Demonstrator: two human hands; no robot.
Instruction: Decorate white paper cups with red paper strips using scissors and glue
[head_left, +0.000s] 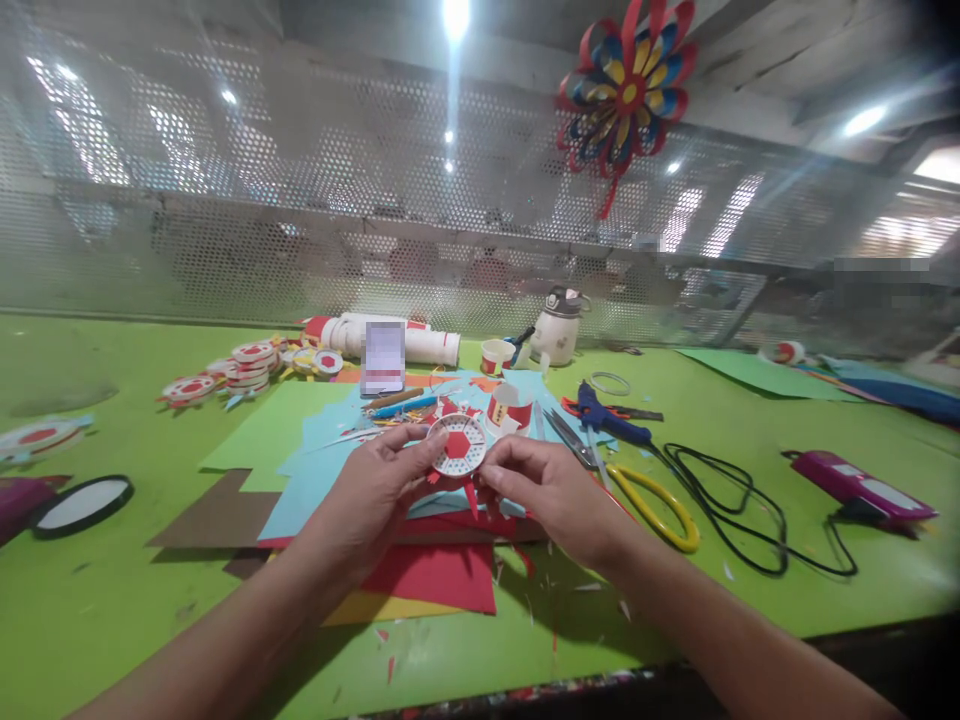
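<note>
A small paper turtle (457, 447), with a round white patterned shell, a red hexagon in its middle and red paper limbs, is held up over the stacked paper. My left hand (384, 472) grips its left rim, thumb on the front face. Closed in a pinch, my right hand (544, 485) is at the turtle's lower right edge; the fingertips hide exactly which part they pinch. Just behind stands a cut paper cup (508, 408). Sheets of light blue paper (300, 505) and red paper (435, 577) lie beneath the hands.
Scissors with yellow handles (656, 505) and a blue glue gun (611, 415) with a looping black cord lie right. Several finished turtles (251, 365) are stacked at the back left, near a phone (383, 358). A white jug (556, 328) stands behind. Paper scraps litter the green table (600, 650).
</note>
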